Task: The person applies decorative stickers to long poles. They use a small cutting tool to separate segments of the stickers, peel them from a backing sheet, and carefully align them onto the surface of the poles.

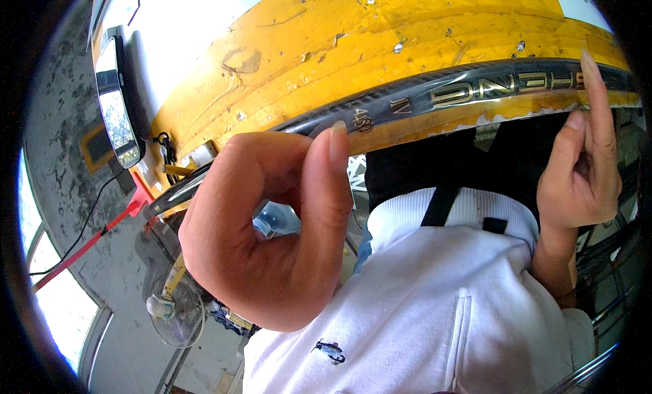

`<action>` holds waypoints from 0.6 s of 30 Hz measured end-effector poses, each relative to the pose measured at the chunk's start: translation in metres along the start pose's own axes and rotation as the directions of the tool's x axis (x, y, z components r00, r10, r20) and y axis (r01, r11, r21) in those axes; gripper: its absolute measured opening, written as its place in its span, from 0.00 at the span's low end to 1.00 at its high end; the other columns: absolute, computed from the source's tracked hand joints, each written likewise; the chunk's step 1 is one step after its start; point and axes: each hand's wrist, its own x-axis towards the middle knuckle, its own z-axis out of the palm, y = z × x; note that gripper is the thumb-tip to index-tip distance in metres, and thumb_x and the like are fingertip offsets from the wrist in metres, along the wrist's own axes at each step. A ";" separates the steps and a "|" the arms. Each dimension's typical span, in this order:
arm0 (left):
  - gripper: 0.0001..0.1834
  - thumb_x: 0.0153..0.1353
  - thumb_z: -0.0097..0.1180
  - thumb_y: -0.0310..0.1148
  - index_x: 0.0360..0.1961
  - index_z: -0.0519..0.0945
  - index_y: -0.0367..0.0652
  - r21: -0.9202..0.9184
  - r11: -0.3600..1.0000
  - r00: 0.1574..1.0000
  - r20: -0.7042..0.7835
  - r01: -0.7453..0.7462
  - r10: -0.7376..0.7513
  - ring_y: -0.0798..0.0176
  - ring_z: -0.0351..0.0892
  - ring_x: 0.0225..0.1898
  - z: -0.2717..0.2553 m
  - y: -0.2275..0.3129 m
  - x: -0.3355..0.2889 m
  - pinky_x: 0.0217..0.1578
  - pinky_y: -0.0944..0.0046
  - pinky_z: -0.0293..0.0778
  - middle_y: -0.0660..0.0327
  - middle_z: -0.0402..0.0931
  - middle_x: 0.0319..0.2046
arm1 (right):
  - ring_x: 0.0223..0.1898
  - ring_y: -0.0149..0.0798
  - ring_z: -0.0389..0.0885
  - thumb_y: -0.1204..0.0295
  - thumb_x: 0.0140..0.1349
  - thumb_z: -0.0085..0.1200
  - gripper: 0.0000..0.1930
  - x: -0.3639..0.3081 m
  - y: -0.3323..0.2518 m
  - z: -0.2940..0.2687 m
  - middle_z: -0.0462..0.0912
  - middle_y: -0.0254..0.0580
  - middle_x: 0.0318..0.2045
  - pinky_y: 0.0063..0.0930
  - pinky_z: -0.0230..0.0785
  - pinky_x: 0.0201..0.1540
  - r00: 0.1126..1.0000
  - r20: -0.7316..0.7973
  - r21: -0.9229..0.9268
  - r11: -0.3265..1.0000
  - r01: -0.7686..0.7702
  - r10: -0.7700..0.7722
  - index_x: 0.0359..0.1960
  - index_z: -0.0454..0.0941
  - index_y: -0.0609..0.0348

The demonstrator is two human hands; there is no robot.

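A long glossy black fishing rod [401,111] with gold lettering lies along the near edge of the yellow tabletop [319,71]. It appears curved in this wide view. Large in the foreground, my left hand [265,231] is closed, with its thumb against the curled index finger beside the rod. It hides a stretch of the rod, and whatever the thumb and finger pinch cannot be made out. At the rod's right part is my right hand [584,156], its index finger stretched up across the rod and its thumb raised. The other fingers are partly curled, with nothing visible in them.
On the table's left side lies a phone-like black device [117,102] with a reflective face. A red strap-like bar [102,231] slants beyond the table's left corner. Lower down stand a fan [176,312] and a clear plastic bottle [277,219]. A white sheet covers part of the tabletop.
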 end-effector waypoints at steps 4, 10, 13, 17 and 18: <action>0.11 0.60 0.61 0.30 0.23 0.77 0.37 0.014 1.000 1.000 0.004 0.002 -0.002 0.78 0.64 0.13 0.000 0.002 0.000 0.13 0.78 0.55 0.64 0.73 0.16 | 0.25 0.18 0.78 0.85 0.65 0.39 0.22 0.001 -0.001 0.005 0.73 0.52 0.58 0.11 0.68 0.24 0.999 -0.036 -0.047 0.999 0.023 -0.025 0.63 0.62 0.69; 0.11 0.58 0.63 0.29 0.21 0.76 0.39 -0.022 1.000 0.999 -0.047 -0.015 0.014 0.79 0.64 0.13 0.006 -0.003 -0.001 0.12 0.78 0.55 0.66 0.72 0.14 | 0.23 0.17 0.75 0.86 0.65 0.39 0.23 0.001 -0.002 0.005 0.74 0.52 0.57 0.09 0.66 0.23 0.999 -0.042 -0.043 0.999 0.005 -0.007 0.63 0.62 0.69; 0.11 0.57 0.63 0.29 0.22 0.76 0.40 -0.023 0.999 0.998 -0.048 -0.036 0.035 0.79 0.64 0.13 0.006 -0.004 0.000 0.12 0.78 0.55 0.66 0.72 0.14 | 0.23 0.17 0.75 0.86 0.65 0.39 0.23 0.001 -0.004 0.003 0.74 0.52 0.57 0.09 0.66 0.23 0.999 -0.019 -0.027 0.999 -0.030 0.029 0.63 0.62 0.69; 0.10 0.58 0.63 0.30 0.22 0.77 0.39 -0.036 0.998 0.998 -0.033 -0.050 0.049 0.79 0.65 0.13 0.004 -0.006 0.000 0.12 0.78 0.56 0.66 0.73 0.15 | 0.22 0.16 0.74 0.85 0.65 0.38 0.23 0.002 -0.004 0.006 0.74 0.52 0.57 0.09 0.65 0.22 0.999 -0.049 -0.042 0.999 -0.018 0.016 0.63 0.62 0.69; 0.10 0.58 0.64 0.30 0.23 0.77 0.39 -0.037 0.998 0.998 -0.023 -0.053 0.052 0.79 0.65 0.13 0.004 -0.006 0.000 0.12 0.78 0.56 0.65 0.73 0.15 | 0.22 0.16 0.74 0.85 0.65 0.39 0.23 0.002 -0.003 0.008 0.74 0.52 0.57 0.09 0.65 0.22 0.998 -0.066 -0.055 0.998 0.003 -0.007 0.63 0.62 0.69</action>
